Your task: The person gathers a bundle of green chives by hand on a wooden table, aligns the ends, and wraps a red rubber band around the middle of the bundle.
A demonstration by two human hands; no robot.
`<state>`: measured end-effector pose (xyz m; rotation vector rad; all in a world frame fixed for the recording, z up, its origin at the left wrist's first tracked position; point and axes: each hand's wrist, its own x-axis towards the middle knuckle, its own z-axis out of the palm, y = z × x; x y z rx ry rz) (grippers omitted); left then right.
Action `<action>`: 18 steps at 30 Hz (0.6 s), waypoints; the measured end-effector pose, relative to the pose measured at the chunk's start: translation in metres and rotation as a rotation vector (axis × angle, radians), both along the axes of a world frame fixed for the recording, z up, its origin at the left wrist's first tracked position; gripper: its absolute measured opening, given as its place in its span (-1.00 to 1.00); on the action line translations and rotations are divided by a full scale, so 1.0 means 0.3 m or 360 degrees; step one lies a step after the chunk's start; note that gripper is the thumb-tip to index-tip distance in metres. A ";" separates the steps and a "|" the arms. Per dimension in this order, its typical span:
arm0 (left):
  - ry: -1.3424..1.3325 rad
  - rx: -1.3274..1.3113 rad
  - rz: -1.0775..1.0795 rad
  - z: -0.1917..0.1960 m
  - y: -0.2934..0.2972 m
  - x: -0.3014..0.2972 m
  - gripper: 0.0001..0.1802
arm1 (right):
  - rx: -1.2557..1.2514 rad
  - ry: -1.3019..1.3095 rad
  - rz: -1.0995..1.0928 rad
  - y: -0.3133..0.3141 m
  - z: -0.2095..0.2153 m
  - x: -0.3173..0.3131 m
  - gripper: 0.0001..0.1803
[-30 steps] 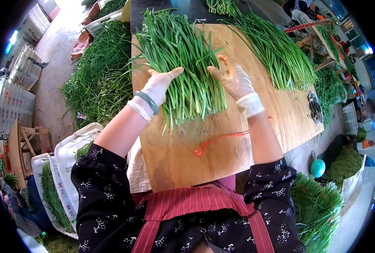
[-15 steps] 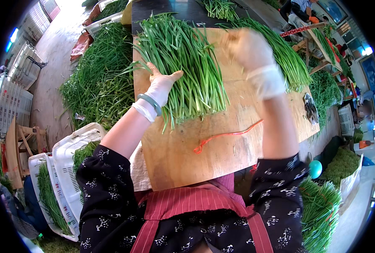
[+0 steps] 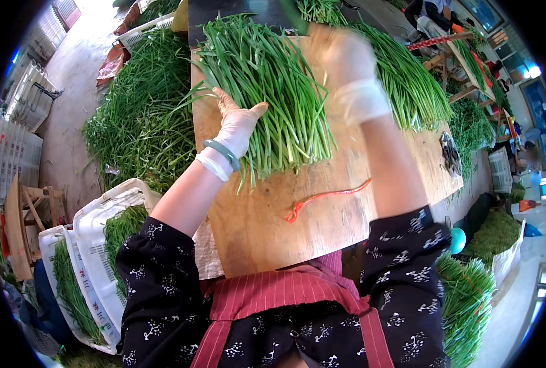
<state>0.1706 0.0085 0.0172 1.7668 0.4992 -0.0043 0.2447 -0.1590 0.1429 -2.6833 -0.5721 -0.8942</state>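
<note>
A broad bunch of green garlic chives (image 3: 273,92) lies on the wooden board, its pale cut ends toward me. My left hand (image 3: 235,126), in a thin whitish glove with a grey-green bangle at the wrist, rests against the bunch's left side, thumb and fingers spread. To the right of the bunch's leafy end, my gloved right hand (image 3: 346,64) is smeared by motion, and its fingers cannot be made out. A blurred green streak (image 3: 294,15) shows just beyond it. An orange-red tie (image 3: 328,196) with a looped end lies nearer me on the board.
More chives (image 3: 402,80) line the board's right side. A loose chive heap (image 3: 144,116) lies to the left, above white plastic crates (image 3: 89,227). A dark crumpled item (image 3: 451,153) sits at the board's right edge. Another person (image 3: 441,15) works at the far right.
My right hand has moved left and slightly away from me, and a green streak now shows beyond it. The left hand stays against the chives.
</note>
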 end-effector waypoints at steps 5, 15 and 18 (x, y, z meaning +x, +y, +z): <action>-0.0055 0.0253 0.0037 -0.014 -0.020 -0.004 0.24 | -0.0654 0.1029 -0.0065 0.028 -0.118 -0.249 -0.53; -0.0276 0.0029 0.0069 -0.152 -0.056 0.008 -0.19 | -0.0693 0.1259 0.0767 0.538 -0.110 -0.099 -0.70; -0.0238 -0.0264 0.0287 -0.053 -0.122 -0.022 -0.05 | -0.0811 0.1448 0.0468 0.587 -0.214 0.027 -0.65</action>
